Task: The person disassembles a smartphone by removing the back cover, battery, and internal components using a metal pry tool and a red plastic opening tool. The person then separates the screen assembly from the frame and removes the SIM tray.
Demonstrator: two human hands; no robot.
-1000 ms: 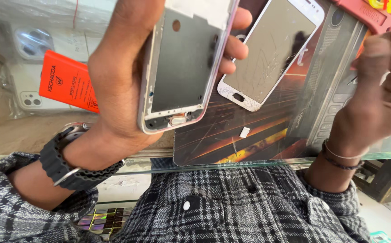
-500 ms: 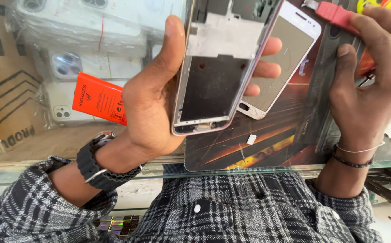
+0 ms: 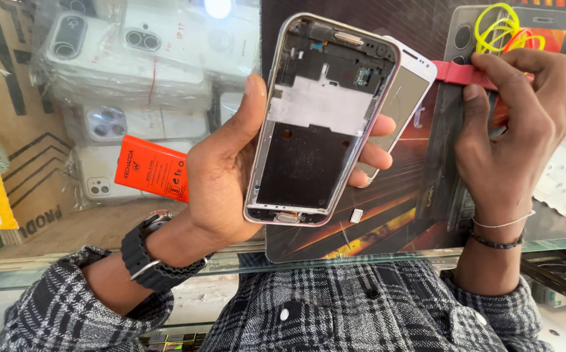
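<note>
Left hand (image 3: 221, 173) is closed around a stripped silver-rimmed phone mid-frame (image 3: 319, 124) — thumb along the left rim, fingers wrapped behind, inner side up. Frame is bare: black plate low, pale metal shield across the middle, small connectors and cutouts at the top, no board, battery or back cover in it. So teardown looks done as far as the frame goes; nothing is refitted yet, going by what lies open. Behind the frame, just beside it, a white-fronted phone screen panel (image 3: 405, 98) lies separate on the mat, partly hidden by the left fingers. Right hand (image 3: 514, 124) pinches a flat red plastic pry tool (image 3: 462, 73) between thumb and forefinger, tool pointing toward the panel's top corner — whether the tip touches it I can't tell, the frame edge blocks that spot. A tiny white square part (image 3: 356, 215) sits loose on the mat just below the frame. Surface: dark work mat with orange streak graphics (image 3: 387, 234) on a glass counter top (image 3: 231, 264), shelf stock visible through the glass. Around: orange rectangular battery pack (image 3: 152, 171) left of the wrist, clear bagged phone cases (image 3: 139, 58) stacked behind it, brown cardboard (image 3: 29, 130) far left, yellow rubber bands (image 3: 501, 29) top right. Looks like a small repair-shop counter.
</note>
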